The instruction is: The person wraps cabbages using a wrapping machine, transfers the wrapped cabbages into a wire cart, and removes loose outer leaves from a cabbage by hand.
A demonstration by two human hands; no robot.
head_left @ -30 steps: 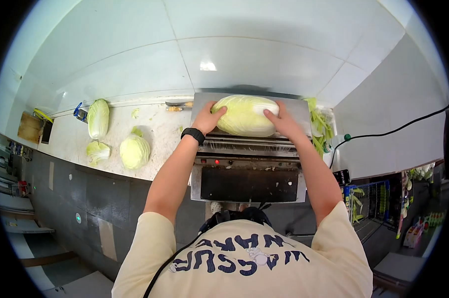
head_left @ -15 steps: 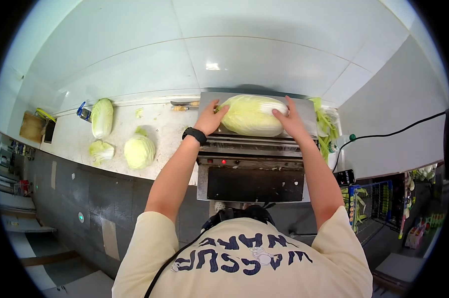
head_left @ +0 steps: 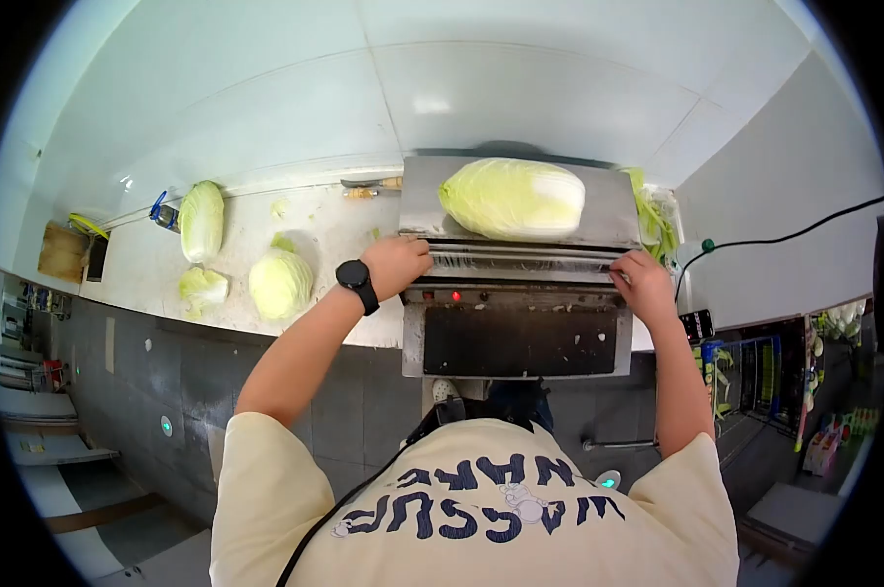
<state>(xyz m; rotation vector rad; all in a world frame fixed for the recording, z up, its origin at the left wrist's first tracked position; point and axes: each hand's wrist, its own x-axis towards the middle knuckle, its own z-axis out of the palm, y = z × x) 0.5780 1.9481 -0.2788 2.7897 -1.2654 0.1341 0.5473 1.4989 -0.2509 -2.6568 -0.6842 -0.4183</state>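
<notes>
A napa cabbage [head_left: 513, 200] lies on its side on the metal top of a wrapping machine [head_left: 422, 196], with neither hand on it. In front of it, clear plastic film [head_left: 525, 262] runs across the machine's slot. My left hand [head_left: 399, 264] is closed at the film's left end, its fingertips partly hidden. At the right end, my right hand [head_left: 645, 282] pinches the film between thumb and fingers. A black plate [head_left: 520, 340] and a lit red switch [head_left: 456, 296] are on the machine's near side.
On the white counter [head_left: 349, 249] to the left are another napa cabbage [head_left: 202, 222], a round cabbage [head_left: 280, 284] and a loose cabbage piece [head_left: 203, 289]. A knife [head_left: 371, 183] lies by the wall. Trimmed leaves [head_left: 655, 220] and a phone [head_left: 697, 325] are at the right.
Both hands have let go of the napa cabbage and come down toward me to the two ends of the film. The cabbage now rests alone on the machine top.
</notes>
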